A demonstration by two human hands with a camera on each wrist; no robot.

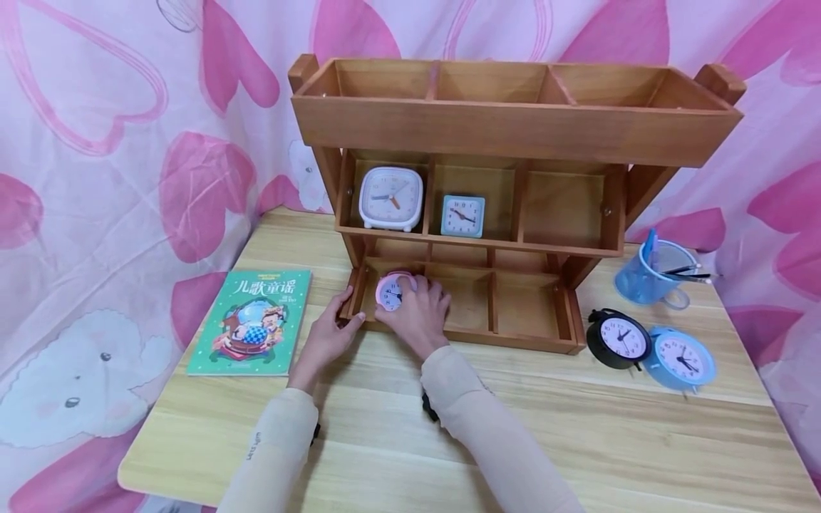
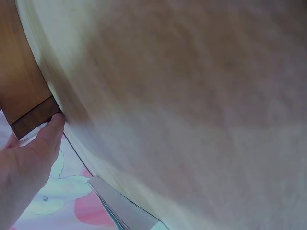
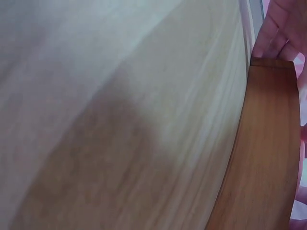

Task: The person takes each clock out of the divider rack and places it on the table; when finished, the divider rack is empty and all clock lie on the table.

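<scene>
Grip: my right hand point(image 1: 420, 308) held the pink clock point(image 1: 388, 292), fingers curled on its right side, inside the bottom tray point(image 1: 474, 340) near its left end; my left hand point(image 1: 328, 336) clasped that tray's front left corner. Risk, as I judged it: letting go before the clock's base sat flat could have tipped it; whether it touched the tray floor, I couldn't tell. A tug at the corner might have jolted the rack point(image 1: 519, 132) and toppled the white clock point(image 1: 391, 198) above. Farther out: book point(image 1: 253, 324) near the worktop's point(image 1: 378, 456) left edge; black clock point(image 1: 618, 340) and blue clock point(image 1: 681, 360) off the tray's front right corner. Left wrist view showed the book edge-on, where the head view gave its cover; only the head view showed the pink dial.
</scene>
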